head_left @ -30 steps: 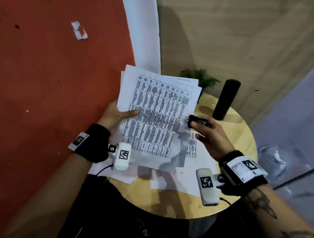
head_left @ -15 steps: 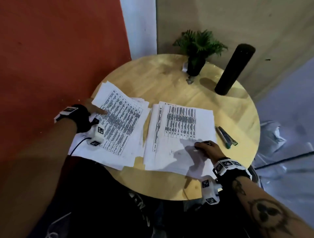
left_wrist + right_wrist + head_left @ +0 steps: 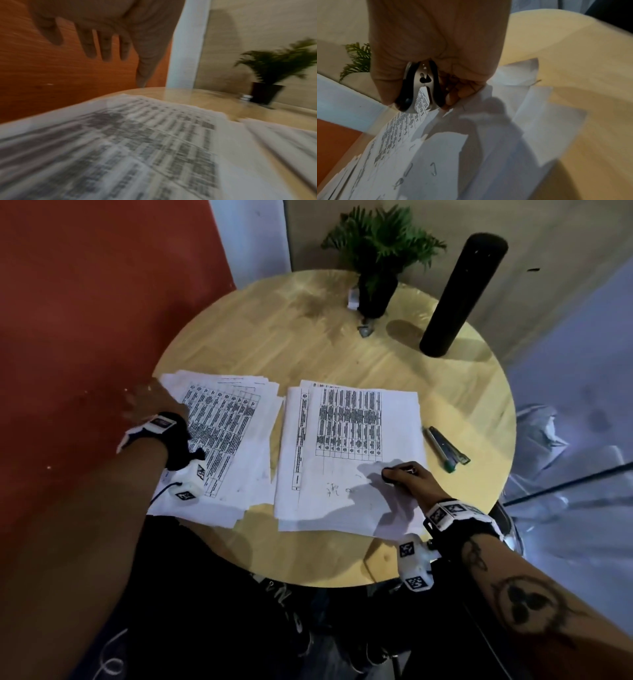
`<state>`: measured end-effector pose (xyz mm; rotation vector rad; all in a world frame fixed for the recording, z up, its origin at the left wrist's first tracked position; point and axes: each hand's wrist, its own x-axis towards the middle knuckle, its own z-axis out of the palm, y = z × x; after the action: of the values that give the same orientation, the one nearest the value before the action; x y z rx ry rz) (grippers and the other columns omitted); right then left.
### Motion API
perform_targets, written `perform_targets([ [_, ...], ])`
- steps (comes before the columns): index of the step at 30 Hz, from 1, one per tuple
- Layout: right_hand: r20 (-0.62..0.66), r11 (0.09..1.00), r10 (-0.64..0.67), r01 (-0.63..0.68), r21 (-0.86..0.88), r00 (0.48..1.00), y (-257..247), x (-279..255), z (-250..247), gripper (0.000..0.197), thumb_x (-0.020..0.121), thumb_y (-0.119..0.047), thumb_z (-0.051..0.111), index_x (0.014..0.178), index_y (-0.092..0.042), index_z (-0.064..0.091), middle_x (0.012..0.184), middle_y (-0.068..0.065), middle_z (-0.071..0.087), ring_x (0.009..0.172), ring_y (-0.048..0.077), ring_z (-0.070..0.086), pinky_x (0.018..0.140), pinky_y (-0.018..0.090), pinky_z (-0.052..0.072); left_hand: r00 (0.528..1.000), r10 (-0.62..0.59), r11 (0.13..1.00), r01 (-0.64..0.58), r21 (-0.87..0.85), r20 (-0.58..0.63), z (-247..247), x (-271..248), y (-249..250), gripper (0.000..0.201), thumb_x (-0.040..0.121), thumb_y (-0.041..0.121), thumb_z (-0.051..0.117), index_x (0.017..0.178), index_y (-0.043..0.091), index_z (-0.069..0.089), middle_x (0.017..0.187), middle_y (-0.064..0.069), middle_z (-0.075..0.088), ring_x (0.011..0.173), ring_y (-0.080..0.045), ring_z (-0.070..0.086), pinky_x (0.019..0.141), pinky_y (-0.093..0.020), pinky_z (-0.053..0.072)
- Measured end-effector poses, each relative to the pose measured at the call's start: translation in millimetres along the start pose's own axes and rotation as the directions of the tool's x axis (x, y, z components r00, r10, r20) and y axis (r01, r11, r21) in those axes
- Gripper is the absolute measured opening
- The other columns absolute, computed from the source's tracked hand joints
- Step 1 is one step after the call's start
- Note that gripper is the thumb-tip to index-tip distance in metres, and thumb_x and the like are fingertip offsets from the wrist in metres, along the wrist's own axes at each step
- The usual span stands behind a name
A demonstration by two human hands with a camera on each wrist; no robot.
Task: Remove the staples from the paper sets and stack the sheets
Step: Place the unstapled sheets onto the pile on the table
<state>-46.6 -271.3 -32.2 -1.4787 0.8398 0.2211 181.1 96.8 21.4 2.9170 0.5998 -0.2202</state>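
On the counter (image 3: 308, 337) I see two stacks: the left stack (image 3: 236, 440) mid-left, the right stack (image 3: 346, 453) at centre. My left hand (image 3: 96, 31) hovers spread, holding nothing. My right hand (image 3: 409, 479) grips the remover (image 3: 419, 86) over loose staples (image 3: 433, 169). I judge unstapling partly done, merging left.

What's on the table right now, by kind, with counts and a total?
Paper piles: 2, left pile and right pile
Staple remover: 1, gripped in the right hand
Pens: 2
Plant: 1
Black cylinder: 1
Loose staples: at least 3 on the right pile
Total: at least 10
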Motion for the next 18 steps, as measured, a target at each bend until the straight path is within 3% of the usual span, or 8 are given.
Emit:
perform_targets([
  [3, -0.003, 1.0, -0.012, 0.012, -0.008, 1.0, -2.1, -3.8, 1.6, 0.015, 0.075, -0.013, 0.075, 0.078, -0.012, 0.06, 0.075, 0.005, 0.063, 0.074, 0.017, 0.055, 0.066, 0.025, 0.042, 0.983, 0.183, 0.983, -0.183, -0.015, -0.003, 12.7, -32.8, 50.2, 0.055, 0.085, 0.022, 0.062, 0.135, 0.01, 0.04, 0.14, -0.02, 0.035, 0.132, -0.037, 0.03, 0.103, -0.051, 0.031],
  [6, -0.021, 1.0, -0.015, 0.014, -0.021, 1.0, -3.1, -5.3, 2.1, 0.016, 0.075, -0.014, 0.075, 0.076, -0.013, 0.059, 0.072, 0.003, 0.061, 0.069, 0.015, 0.053, 0.063, 0.024, 0.04, 0.925, 0.332, 0.943, -0.32, -0.091, 0.186, 38.8, -63.5, 95.4, 0.049, 0.086, 0.027, 0.061, 0.13, 0.01, 0.047, 0.135, -0.02, 0.043, 0.127, -0.038, 0.039, 0.102, -0.048, 0.039],
  [9, -0.019, 0.999, -0.023, 0.022, -0.041, 1.0, -3.2, -4.5, 2.0, 0.018, 0.074, -0.015, 0.077, 0.076, -0.014, 0.058, 0.073, 0.005, 0.061, 0.07, 0.015, 0.052, 0.063, 0.024, 0.04, 0.897, 0.273, 0.96, -0.23, -0.16, 0.348, 69.2, -98.0, 126.6, 0.072, 0.081, 0.043, 0.067, 0.136, 0.007, 0.038, 0.142, -0.019, 0.038, 0.132, -0.037, 0.037, 0.106, -0.045, 0.036],
  [12, -0.02, 0.999, -0.027, 0.026, -0.043, 0.999, -3.1, -4.0, 1.3, 0.019, 0.073, -0.015, 0.077, 0.076, -0.015, 0.058, 0.074, 0.006, 0.061, 0.069, 0.015, 0.051, 0.062, 0.023, 0.039, 0.923, 0.142, 0.979, -0.077, -0.19, 0.358, 83.7, -117.9, 143.8, 0.095, 0.074, 0.051, 0.074, 0.142, 0.008, 0.025, 0.148, -0.017, 0.029, 0.136, -0.036, 0.031, 0.107, -0.048, 0.032],
  [15, -0.008, 0.999, -0.037, 0.036, -0.032, 0.999, -3.2, -5.0, 1.8, 0.019, 0.074, -0.012, 0.076, 0.077, -0.013, 0.058, 0.072, 0.005, 0.06, 0.067, 0.014, 0.051, 0.061, 0.022, 0.039, 0.914, 0.122, 0.974, -0.035, -0.223, 0.387, 84.2, -110.9, 147.1, 0.102, 0.068, 0.049, 0.079, 0.143, 0.007, 0.023, 0.148, -0.018, 0.031, 0.135, -0.036, 0.035, 0.106, -0.05, 0.036],
  [18, -0.004, 0.999, -0.03, 0.03, -0.016, 1.0, -3.7, -5.4, 2.3, 0.019, 0.074, -0.01, 0.075, 0.078, -0.013, 0.057, 0.073, 0.004, 0.062, 0.068, 0.014, 0.052, 0.062, 0.021, 0.04, 0.911, 0.168, 0.968, -0.081, -0.236, 0.377, 81.4, -98.1, 142.9, 0.098, 0.065, 0.052, 0.08, 0.138, 0.006, 0.033, 0.141, -0.019, 0.042, 0.128, -0.036, 0.044, 0.102, -0.05, 0.041],
])
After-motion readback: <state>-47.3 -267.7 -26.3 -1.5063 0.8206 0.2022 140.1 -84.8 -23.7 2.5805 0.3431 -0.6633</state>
